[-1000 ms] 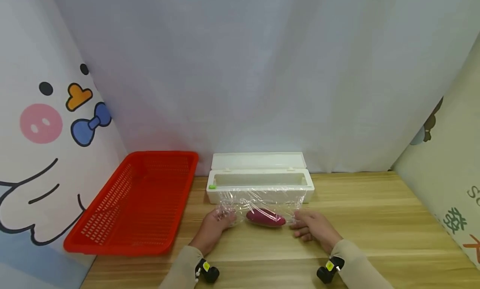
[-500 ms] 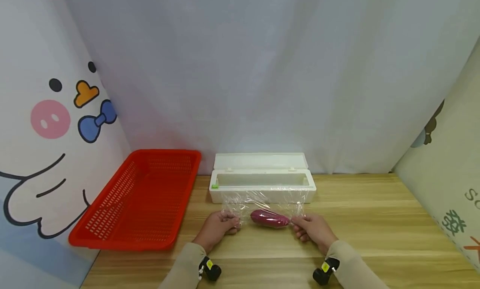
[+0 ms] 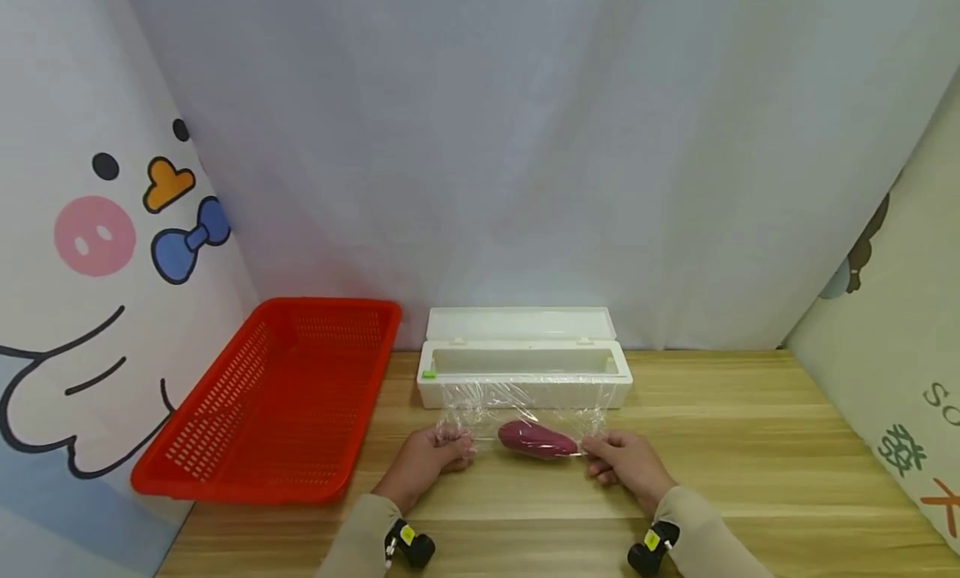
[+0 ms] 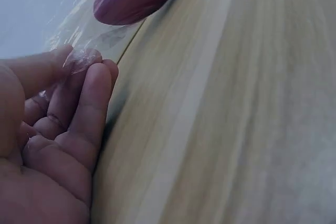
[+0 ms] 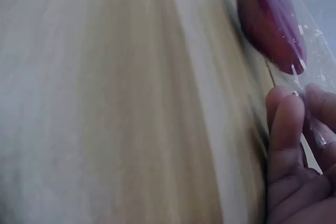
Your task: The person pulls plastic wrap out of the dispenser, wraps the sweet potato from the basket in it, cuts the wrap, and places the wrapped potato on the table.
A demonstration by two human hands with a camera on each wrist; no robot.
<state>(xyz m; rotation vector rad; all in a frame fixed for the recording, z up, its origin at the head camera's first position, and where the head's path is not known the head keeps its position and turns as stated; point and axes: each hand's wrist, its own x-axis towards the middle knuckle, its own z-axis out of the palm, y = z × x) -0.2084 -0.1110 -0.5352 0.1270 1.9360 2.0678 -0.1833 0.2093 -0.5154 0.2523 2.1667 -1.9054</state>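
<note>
A purple, oblong vegetable [image 3: 537, 439], tapered like a sweet potato, lies wrapped in clear cling film [image 3: 487, 407]. The film stretches from the front of a white cling film dispenser box [image 3: 525, 393] towards me. At the film's left corner, my left hand [image 3: 426, 461] pinches it between thumb and fingers; the left wrist view shows the crumpled film [image 4: 81, 59] at the fingertips. My right hand [image 3: 628, 463] pinches the other corner, close to the vegetable's tapered end [image 5: 296, 64]. Neither hand touches the vegetable directly. The dispenser's lid [image 3: 521, 322] is raised at the back.
To the left stands a red perforated plastic basket [image 3: 341, 445] with nothing in it. A small green piece [image 3: 429, 375] sits at the left of the dispenser's front edge. Behind the wooden table [image 3: 712, 428] hangs a pale curtain [image 3: 525, 145], with printed panels at both sides.
Both hands keep hold of the film. The right hand has come slightly closer to the vegetable, and the left hand has drawn a little left in the last half second. The head view has shifted slightly.
</note>
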